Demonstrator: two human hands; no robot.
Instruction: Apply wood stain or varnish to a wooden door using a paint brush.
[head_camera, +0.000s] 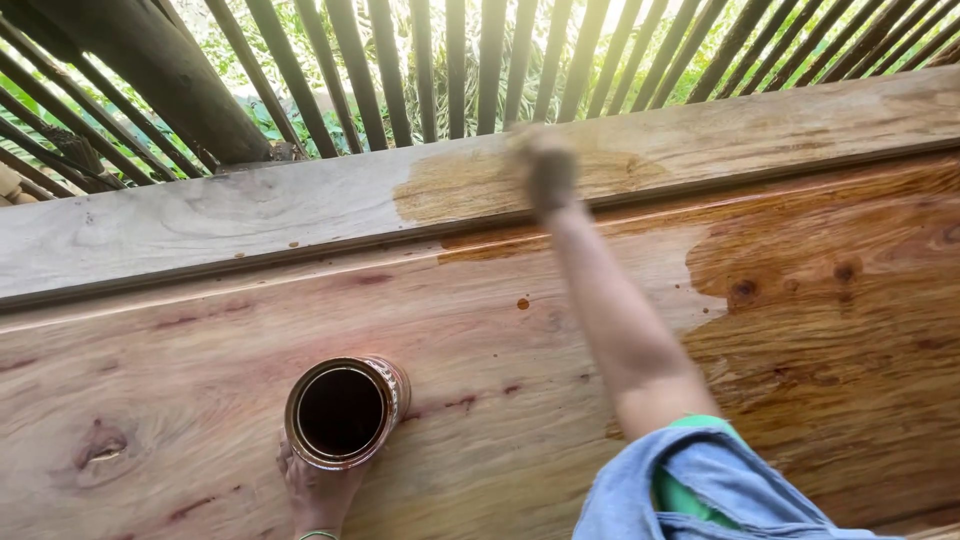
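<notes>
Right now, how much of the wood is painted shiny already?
The right side of the big plank already looks dark and glossy. The right hand is rubbing a fresh patch on the rail board; the left hand steadies the open can. The plank's left half and most of the rail remain pale, dry.

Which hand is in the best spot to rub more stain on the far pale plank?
Probably the right hand: it is already on the far plank beside the wet patch. The left hand holds the can.
</notes>
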